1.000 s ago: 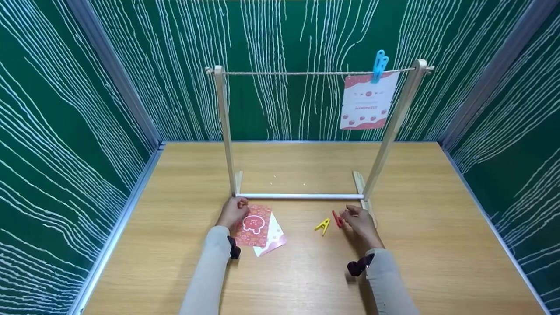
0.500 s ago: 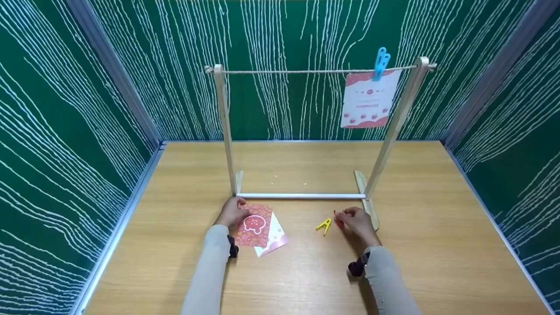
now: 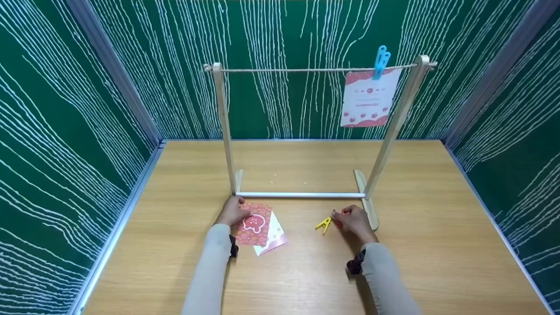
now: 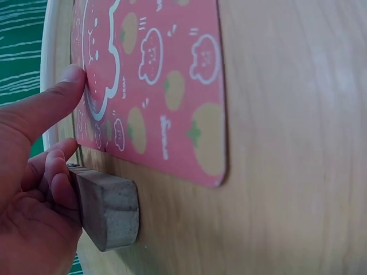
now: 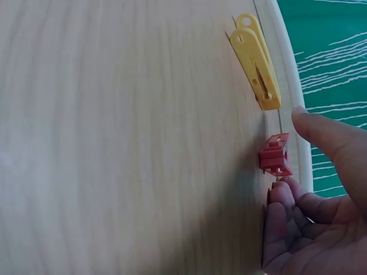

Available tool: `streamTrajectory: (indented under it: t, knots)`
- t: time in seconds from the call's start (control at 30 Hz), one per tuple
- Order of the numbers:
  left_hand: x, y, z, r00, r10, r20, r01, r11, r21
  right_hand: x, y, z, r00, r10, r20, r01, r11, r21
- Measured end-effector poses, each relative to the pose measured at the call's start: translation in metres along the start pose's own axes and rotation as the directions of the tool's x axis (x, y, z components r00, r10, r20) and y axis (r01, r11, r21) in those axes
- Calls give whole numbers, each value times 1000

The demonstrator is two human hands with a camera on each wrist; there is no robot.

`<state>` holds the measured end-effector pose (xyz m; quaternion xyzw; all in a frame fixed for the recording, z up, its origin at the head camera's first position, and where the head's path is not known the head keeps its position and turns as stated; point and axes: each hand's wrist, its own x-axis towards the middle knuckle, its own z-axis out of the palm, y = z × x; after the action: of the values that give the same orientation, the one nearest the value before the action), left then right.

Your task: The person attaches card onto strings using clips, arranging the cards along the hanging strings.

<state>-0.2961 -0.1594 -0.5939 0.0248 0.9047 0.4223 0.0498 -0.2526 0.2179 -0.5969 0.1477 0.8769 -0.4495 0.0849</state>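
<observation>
Red peg (image 5: 275, 154); yellow peg (image 5: 256, 61); blue peg (image 3: 380, 61); pink bear-patterned card (image 4: 155, 80); green walls (image 3: 52, 87) with white wavy lines; light wood-grain table (image 3: 306, 271).

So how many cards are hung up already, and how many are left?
One card hangs on the string, held by a blue peg. The left hand touches a red card on the table; the right hand is at a red peg. Two cards and the yellow peg remain.
</observation>
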Motion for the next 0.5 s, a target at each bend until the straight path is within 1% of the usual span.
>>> streamTrajectory:
  t: [0.1,0.27,0.33,0.43,0.5]
  knots:
    - [-1,-1,1,1000,7,-10,-7,1000,-1,0,0,1,1000,-6,12,5,1000,15]
    - [-2,-1,2,999,30,-16,-30,1000,-8,-1,1,2,999,-38,6,38,999,17]
    - [-2,-2,3,999,34,-17,-34,999,-16,-1,1,2,998,-59,-9,60,998,2]
    - [-2,-2,4,1000,23,-21,-23,999,-25,0,1,3,995,-89,-33,88,996,-31]
    - [-2,-1,5,999,24,-25,-24,1000,-9,2,1,4,993,-110,-48,107,992,-68]
